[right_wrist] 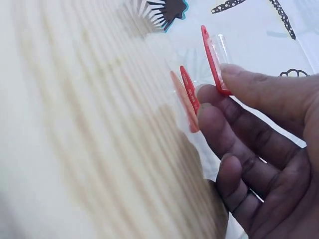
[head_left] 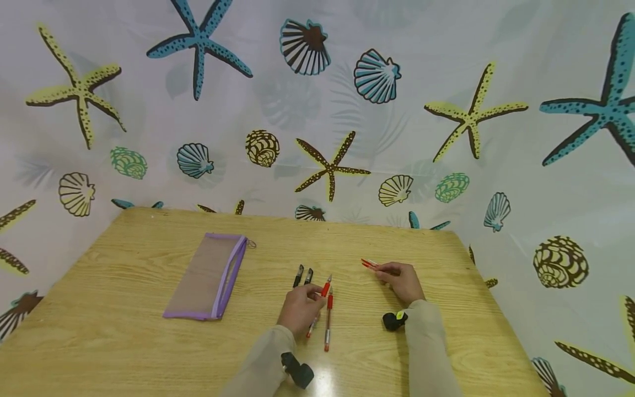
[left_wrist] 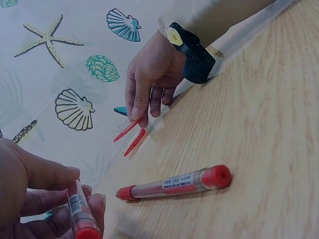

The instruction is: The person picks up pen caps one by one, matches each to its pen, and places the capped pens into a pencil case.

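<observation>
Left sleeve (head_left: 263, 358), long, beige, lower centre of frame; right sleeve (head_left: 429, 344), matching, lower right. Left wrist unit (head_left: 299, 371), black; right wrist unit (head_left: 391, 322), black, yellow label (left_wrist: 174, 36).

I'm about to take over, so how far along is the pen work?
Both black pens look capped. The left hand holds an uncapped red pen; the right hand pinches a red cap. Another uncapped red pen and a loose cap lie on the table; perhaps capping both red pens is left.

The white label (left_wrist: 178, 184) on the lying red pen (left_wrist: 149, 190) seems to start with P, the yellow sticker (left_wrist: 174, 36) on the wrist camera (left_wrist: 199, 60) with R, while lettering on a red cap (right_wrist: 189, 85) is illegible.
</observation>
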{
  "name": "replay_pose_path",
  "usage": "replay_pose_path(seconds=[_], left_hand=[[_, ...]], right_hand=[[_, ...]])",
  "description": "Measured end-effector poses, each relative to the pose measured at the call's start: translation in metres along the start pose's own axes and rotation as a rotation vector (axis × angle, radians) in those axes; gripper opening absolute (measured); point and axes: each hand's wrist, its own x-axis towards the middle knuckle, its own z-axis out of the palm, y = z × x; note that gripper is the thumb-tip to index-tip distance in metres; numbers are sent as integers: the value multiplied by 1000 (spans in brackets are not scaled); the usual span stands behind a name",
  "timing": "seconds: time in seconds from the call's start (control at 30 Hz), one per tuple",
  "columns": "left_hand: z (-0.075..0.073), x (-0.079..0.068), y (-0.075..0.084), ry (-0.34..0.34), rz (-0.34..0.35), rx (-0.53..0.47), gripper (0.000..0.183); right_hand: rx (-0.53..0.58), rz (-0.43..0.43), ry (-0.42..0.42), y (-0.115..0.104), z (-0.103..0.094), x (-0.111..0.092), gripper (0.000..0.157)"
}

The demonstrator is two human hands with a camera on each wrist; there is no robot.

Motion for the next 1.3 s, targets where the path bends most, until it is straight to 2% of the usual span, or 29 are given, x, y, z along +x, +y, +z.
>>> replay_pose_path(seconds=[0.13, 0.4, 0.63, 1.03, 1.3], left_hand=[[-1, -1, -1, 0, 9, 18, 24], [-3, -3, -4, -31, 1, -21, 26], [-5, -4, -6, -60, -1, -24, 24], [-8, -5, -7, -71, 9, 6, 24], [-9, -4, -9, -76, 18, 8, 25]], right_hand=[[66, -11, -5, 1, 3, -1, 18], [197, -43, -24, -5, 14, -2, 20], [260, -5, -48, -12, 24, -4, 23], [263, -35, -76, -22, 35, -7, 24], [247, -89, -89, -28, 42, -9, 23]])
